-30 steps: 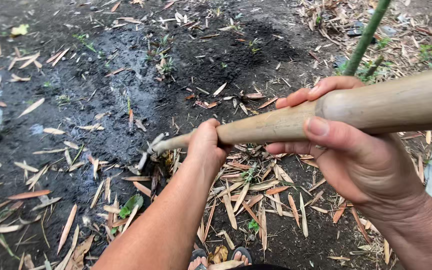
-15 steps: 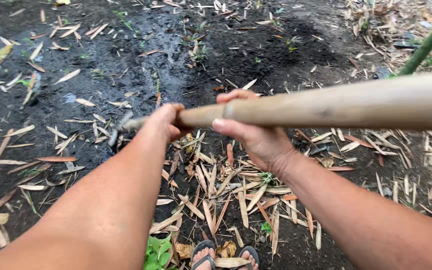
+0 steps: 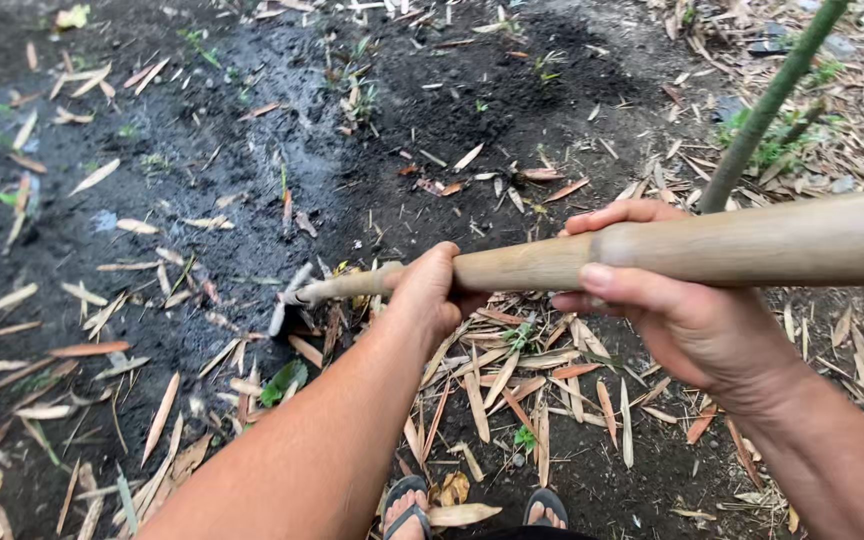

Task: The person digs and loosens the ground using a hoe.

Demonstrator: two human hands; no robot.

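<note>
Both hands grip a long wooden handle (image 3: 752,243) that runs from the right edge down to the left. My left hand (image 3: 430,290) is closed around it further down, near the tool's head. My right hand (image 3: 657,300) wraps it higher up, closer to me. The metal blade (image 3: 287,305) at the handle's tip rests on dark soil among dry bamboo leaves (image 3: 497,385) heaped just in front of my feet.
Dark wet soil (image 3: 252,120) scattered with dry leaves spreads ahead. A green bamboo stem (image 3: 764,105) rises at the upper right beside a litter of dry leaves. My sandalled feet (image 3: 472,510) show at the bottom edge. A small green plant (image 3: 282,380) grows near the blade.
The handle was pushed out away from me, then pulled back toward my feet, with the blade dragging over the soil. Both hands kept their grip throughout.
</note>
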